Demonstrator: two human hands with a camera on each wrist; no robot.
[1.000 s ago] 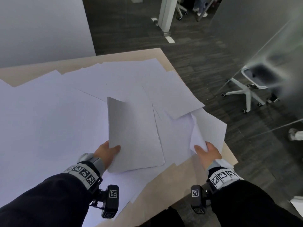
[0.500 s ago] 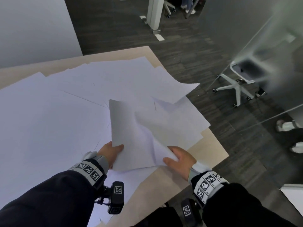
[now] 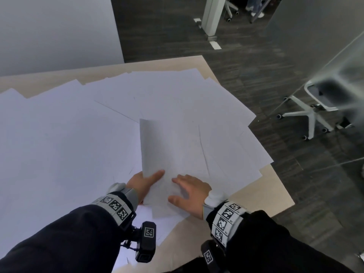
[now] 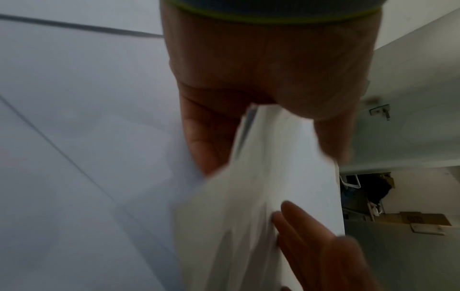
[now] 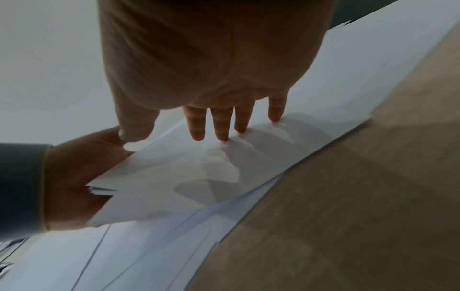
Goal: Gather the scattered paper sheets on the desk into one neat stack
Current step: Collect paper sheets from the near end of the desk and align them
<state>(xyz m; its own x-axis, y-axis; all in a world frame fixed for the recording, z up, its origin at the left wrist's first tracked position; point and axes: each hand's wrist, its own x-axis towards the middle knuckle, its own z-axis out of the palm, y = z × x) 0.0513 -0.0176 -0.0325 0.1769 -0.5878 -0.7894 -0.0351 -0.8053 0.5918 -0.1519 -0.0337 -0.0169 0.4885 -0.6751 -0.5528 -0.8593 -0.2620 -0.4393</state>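
Pinching the small stack (image 3: 163, 164), the left hand (image 3: 141, 184) should hold tight while the flat, relaxed right hand (image 3: 190, 194) beside it squares the edges.

Office | pale wooden desk (image 3: 275, 186) strewn with white paper sheets (image 3: 78, 146) | grey carpet-tile floor (image 3: 246, 62) | white swivel chair (image 3: 313, 113) behind frosted glass partition (image 3: 323, 44) | white pillar (image 3: 213, 14)

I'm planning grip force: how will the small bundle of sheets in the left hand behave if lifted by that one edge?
Bundle of sheets is thin and probably floppy and light; the left hand grips one edge. Its layers look fanned, so they may slide.
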